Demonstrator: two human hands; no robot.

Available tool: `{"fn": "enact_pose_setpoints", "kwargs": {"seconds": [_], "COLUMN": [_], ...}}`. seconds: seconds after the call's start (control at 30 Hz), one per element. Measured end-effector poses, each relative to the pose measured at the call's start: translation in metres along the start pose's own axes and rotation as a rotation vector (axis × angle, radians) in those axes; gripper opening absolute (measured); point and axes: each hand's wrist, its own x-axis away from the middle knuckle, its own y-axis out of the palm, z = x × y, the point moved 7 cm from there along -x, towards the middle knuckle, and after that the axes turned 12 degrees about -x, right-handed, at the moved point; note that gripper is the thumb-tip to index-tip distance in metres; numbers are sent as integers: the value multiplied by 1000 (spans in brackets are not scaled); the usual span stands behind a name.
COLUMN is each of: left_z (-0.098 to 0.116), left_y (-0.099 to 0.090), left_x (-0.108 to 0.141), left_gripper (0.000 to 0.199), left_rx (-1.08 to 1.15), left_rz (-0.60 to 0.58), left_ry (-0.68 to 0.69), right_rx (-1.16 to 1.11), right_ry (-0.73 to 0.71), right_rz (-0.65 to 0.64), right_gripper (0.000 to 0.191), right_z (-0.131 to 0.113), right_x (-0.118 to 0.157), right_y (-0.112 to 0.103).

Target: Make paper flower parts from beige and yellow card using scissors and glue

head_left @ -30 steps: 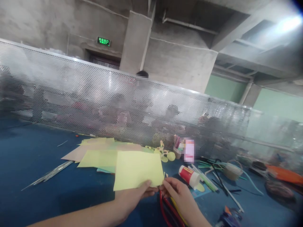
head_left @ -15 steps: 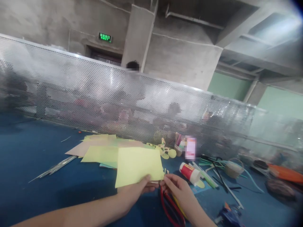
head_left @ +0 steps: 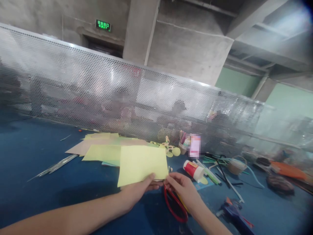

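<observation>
My left hand (head_left: pixel 140 192) pinches the lower edge of a pale yellow sheet (head_left: pixel 143 163), thumb on top and fingers beneath. At the sheet's lower right corner is my right hand (head_left: pixel 181 187), its fingers pressed together close to my left fingertips. Red-handled scissors (head_left: pixel 174 209) hang below the right hand; their blades are hidden by the fingers and paper, and how the hand grips them is partly covered. Behind the held sheet, more yellow and pinkish sheets (head_left: pixel 100 152) lie spread on the blue table (head_left: pixel 73 199).
Thin wires (head_left: pixel 55 167) lie at the left. To the right are a red and white bottle (head_left: pixel 193 170), green and white sticks (head_left: pixel 210 173), a small basket (head_left: pixel 236 165) and a blue glue gun (head_left: pixel 233 215). A perforated metal screen (head_left: pixel 93 88) stands behind, with people beyond it.
The view has tilted down slightly, so the table things appear higher, and more of the blue glue gun shows. Both hands keep nearly the same hold on the sheet.
</observation>
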Motion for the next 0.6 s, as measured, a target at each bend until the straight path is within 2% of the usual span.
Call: {"fn": "enact_pose_setpoints", "kwargs": {"seconds": [0.27, 0.6], "left_z": [-12, -8], "left_y": [-9, -2], "left_x": [-7, -5], "left_gripper": [44, 42], "left_rx": [-23, -24], "left_rz": [86, -9], "left_ry": [-17, 17], "right_rx": [0, -22], "right_ry": [11, 14], "right_rz": [-15, 0], "right_gripper": [30, 28], "right_z": [4, 5], "right_x": [-2, -4], "right_y": [-4, -6]}}
